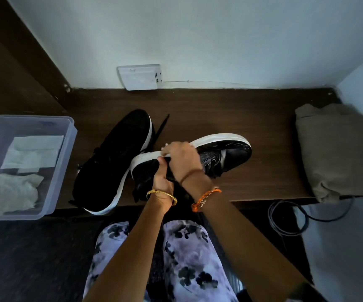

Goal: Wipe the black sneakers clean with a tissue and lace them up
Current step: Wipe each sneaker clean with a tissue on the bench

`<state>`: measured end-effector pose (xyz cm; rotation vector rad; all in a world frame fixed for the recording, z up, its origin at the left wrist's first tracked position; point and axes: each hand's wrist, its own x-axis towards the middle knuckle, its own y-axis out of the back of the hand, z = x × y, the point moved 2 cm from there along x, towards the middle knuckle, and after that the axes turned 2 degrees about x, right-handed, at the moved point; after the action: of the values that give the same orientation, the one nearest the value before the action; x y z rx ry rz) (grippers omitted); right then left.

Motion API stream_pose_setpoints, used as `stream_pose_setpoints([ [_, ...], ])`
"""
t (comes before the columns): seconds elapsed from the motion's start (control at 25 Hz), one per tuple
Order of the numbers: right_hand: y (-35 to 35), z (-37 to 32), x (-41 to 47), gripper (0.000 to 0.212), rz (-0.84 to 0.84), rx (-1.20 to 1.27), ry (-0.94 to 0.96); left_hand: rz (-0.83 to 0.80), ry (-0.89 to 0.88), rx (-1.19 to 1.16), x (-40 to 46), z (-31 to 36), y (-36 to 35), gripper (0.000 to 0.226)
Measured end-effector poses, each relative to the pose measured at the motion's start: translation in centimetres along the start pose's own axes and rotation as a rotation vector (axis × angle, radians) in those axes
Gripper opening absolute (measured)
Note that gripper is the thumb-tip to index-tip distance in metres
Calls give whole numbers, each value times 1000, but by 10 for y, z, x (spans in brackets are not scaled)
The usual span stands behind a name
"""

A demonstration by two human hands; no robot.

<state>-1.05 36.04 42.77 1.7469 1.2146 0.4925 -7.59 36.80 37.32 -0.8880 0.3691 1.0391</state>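
Two black sneakers with white soles are on a dark wooden shelf. One sneaker [113, 162] lies at the left, toe pointing away. The other sneaker [228, 153] is tipped on its side, white sole edge facing the wall, toe to the right. My left hand [163, 182] grips this tipped sneaker at its heel opening. My right hand [182, 160] presses on the white sole edge, with a bit of white tissue [165, 148] showing at the fingertips. A loose black lace [161, 127] lies between the two sneakers.
A clear plastic bin [67, 136] at the left holds folded and crumpled tissues [32, 153]. A folded khaki cloth [337, 153] sits at the right end of the shelf [263, 118]. A white socket plate [140, 77] is on the wall. Cables [285, 216] coil below right.
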Motion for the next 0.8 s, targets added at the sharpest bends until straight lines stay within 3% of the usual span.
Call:
stream_pose_setpoints([
  [0.16, 16, 27, 3, 33, -25, -46, 50, -21, 57, -81, -4, 8, -7, 58],
  [0.36, 52, 82, -9, 46, 347, -59, -173, 45, 133, -84, -9, 17, -14, 63],
  [0.52, 21, 38, -11, 46, 486, -36, 67, 18, 164, -14, -15, 21, -17, 68],
  [0.68, -11, -1, -35, 46, 279, 106, 195, 53, 167, -15, -1, 25, -17, 57],
  [0.8, -5, 44, -44, 33, 287, -134, 397, 69, 231, 60, -1, 27, -18, 63],
])
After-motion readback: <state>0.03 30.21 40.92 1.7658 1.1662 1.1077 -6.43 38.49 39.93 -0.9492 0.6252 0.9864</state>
